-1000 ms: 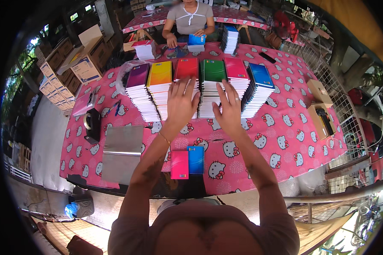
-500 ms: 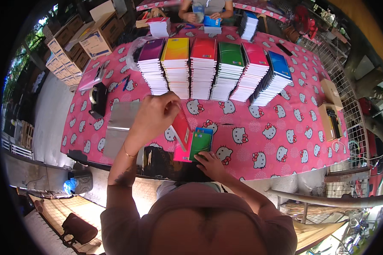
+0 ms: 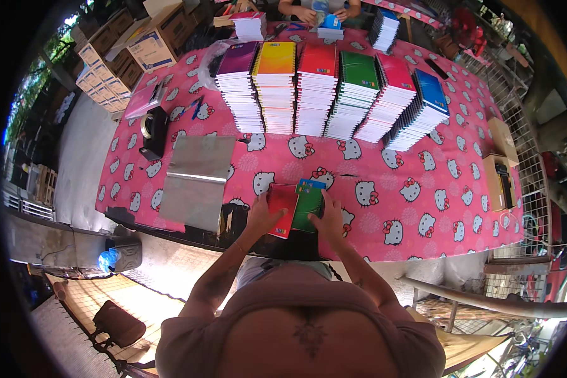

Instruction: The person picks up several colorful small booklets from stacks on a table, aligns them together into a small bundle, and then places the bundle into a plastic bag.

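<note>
A red notebook [image 3: 282, 206] lies at the near edge of the table, overlapping the left side of a green notebook [image 3: 308, 215]. Behind the green one, the top of a blue notebook [image 3: 312, 184] sticks out. My left hand [image 3: 263, 217] grips the red notebook by its left edge, thumb across the cover. On the other side, my right hand [image 3: 330, 217] holds the green notebook's right edge, its thumb on the cover. Beyond them stand tall stacks of spiral notebooks: purple [image 3: 239, 58], yellow [image 3: 277, 60], red [image 3: 318, 60], green [image 3: 359, 69], pink [image 3: 395, 72] and blue [image 3: 429, 89].
Clear plastic sheets [image 3: 198, 179] lie left of my hands, near a black tape dispenser [image 3: 152, 135]. An open cardboard box [image 3: 499, 183] sits at the table's right edge. Across the table, another person's hands [image 3: 309, 16] handle a blue notebook. Cartons [image 3: 154, 50] are piled at far left.
My left hand has brought the raised, tilted red notebook down flat beside the green one, covering the pink notebook seen before. My right hand has shifted to the green notebook's right edge.
</note>
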Motion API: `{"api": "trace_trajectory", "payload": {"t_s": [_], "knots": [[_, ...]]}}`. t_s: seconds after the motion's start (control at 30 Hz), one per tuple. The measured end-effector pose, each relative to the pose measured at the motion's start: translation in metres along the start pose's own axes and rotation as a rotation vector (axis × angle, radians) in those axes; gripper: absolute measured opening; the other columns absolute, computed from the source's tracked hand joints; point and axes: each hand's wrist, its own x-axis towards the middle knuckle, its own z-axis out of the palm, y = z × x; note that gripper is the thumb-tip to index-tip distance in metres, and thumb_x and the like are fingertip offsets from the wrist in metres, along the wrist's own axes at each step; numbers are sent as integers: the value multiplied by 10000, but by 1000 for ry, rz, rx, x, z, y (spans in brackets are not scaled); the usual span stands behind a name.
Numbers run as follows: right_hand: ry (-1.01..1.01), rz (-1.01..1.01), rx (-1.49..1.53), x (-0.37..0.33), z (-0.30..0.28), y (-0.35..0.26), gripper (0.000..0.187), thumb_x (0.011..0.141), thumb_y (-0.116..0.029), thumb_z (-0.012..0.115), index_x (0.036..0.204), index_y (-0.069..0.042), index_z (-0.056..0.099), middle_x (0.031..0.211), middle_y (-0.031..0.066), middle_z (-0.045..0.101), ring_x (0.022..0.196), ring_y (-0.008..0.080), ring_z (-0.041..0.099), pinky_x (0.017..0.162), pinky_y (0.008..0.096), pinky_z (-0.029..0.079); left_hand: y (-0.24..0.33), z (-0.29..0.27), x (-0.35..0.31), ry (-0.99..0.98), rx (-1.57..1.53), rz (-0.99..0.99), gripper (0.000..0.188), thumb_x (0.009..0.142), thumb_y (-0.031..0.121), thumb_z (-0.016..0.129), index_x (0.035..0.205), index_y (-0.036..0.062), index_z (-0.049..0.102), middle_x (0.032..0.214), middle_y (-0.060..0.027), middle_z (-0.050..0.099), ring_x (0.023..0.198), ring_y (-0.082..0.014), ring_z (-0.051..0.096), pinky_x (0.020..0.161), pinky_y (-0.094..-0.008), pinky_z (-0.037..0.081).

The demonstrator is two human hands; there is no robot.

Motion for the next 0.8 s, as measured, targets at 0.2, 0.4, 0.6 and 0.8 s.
{"api": "trace_trajectory", "payload": {"t_s": [0.2,0.4,0.6,0.8], "knots": [[-60,65,450,6,-7,3,905,756,-18,803,1528,-90,336,1115,138,539,966,232,627,862,343,547,5,4,22,-244,-880,-100,532,801,331,809,1144,-27,618,1018,-191,715,939,-320,715,790,-420,558],[-15,-12,304,7,-15,10,913,738,-59,810,1528,-94,354,1146,152,526,912,230,616,806,313,531,43,-14,28,-58,-240,-32,378,803,253,821,1015,-5,643,934,-183,720,839,-249,720,755,-370,556],[120,-27,37,29,-34,-24,734,823,-182,772,1468,-81,436,1265,191,515,1132,332,546,961,428,470,73,-50,31,-135,-356,-6,610,779,306,836,1228,-11,573,1141,-234,632,1082,-327,632,930,-483,490],[565,-801,-240,129,-114,-154,585,879,-141,686,1424,-48,497,1449,178,454,1326,370,452,1082,504,382,119,-102,108,644,-105,600,798,823,170,785,1493,9,382,1436,-269,431,1326,-447,424,1079,-529,376]]}}
